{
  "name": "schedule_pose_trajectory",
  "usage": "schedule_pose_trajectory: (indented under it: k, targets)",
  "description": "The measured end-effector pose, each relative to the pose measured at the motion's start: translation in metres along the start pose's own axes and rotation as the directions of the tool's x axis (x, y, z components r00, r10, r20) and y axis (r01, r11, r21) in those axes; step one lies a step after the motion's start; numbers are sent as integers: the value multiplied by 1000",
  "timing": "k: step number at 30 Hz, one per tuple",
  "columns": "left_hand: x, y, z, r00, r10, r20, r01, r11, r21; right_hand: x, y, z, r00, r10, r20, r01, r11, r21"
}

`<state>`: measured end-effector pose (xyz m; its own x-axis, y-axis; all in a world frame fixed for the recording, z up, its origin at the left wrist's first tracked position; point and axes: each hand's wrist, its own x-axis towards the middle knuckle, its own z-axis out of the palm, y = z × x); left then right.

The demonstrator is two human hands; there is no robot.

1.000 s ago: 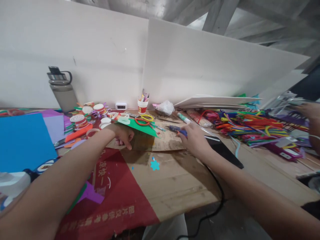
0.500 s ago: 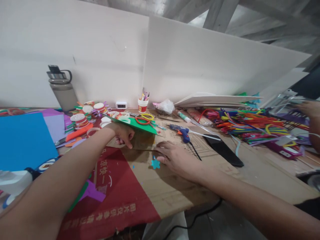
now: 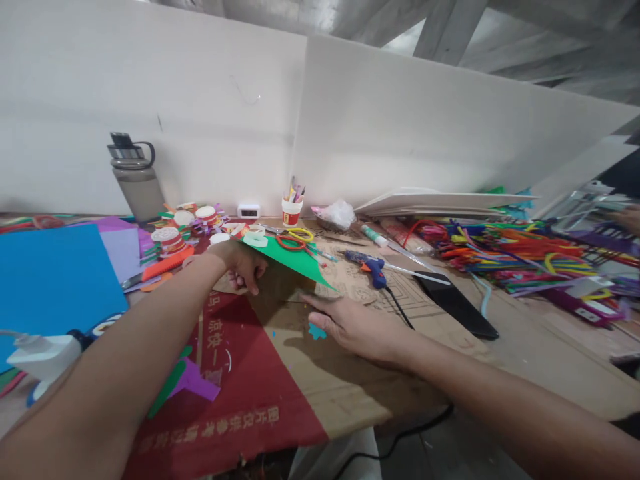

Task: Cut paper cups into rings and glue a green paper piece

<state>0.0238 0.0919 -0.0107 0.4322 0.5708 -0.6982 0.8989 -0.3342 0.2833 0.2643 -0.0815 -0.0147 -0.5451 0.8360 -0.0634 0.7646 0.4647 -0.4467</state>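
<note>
My left hand point(image 3: 245, 267) is at the near left edge of a green sheet point(image 3: 295, 259). Its fingers are curled downward, and what they hold, if anything, is hidden. The sheet is tilted, its near side raised above the cardboard point(image 3: 345, 393) and casting a shadow. White rings point(image 3: 255, 239) and red-handled scissors point(image 3: 291, 243) lie on or against the sheet. My right hand point(image 3: 350, 323) rests low over the cardboard with its index finger stretched out and thumb apart, holding nothing visible. A small blue flower-shaped piece point(image 3: 317, 331) lies beside its thumb.
A blue glue gun point(image 3: 370, 268) with a black cord and a dark phone-like slab point(image 3: 457, 307) lie right. Colourful pipe cleaners point(image 3: 500, 250) are heaped beyond. A water bottle point(image 3: 137, 183) and blue sheet point(image 3: 55, 287) stand and lie left. A co-worker's hand shows far right.
The view has shifted slightly. The near edge of the green sheet stands higher off the cardboard. My right hand's index finger now points out, where its fingers lay flatter before.
</note>
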Motion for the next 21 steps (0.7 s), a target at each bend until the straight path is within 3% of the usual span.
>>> schedule_pose_trajectory:
  k: [5, 11, 16, 21]
  targets:
    - [-5, 2, -3, 995, -103, 7, 103, 994, 21, -1, -2, 8, 998, 39, -43, -41, 998, -46]
    - [-11, 3, -1, 992, -126, -16, 126, 992, -4, -9, 9, 23, 978, -113, -174, 96, 990, -106]
    - [-8, -1, 0, 991, -136, 11, 137, 989, -59, -14, 28, 16, 986, -21, -163, 16, 999, -31]
    - [-3, -8, 2, 993, -120, -1, 119, 991, -66, -24, 42, 25, 984, -27, -178, -5, 984, -176]
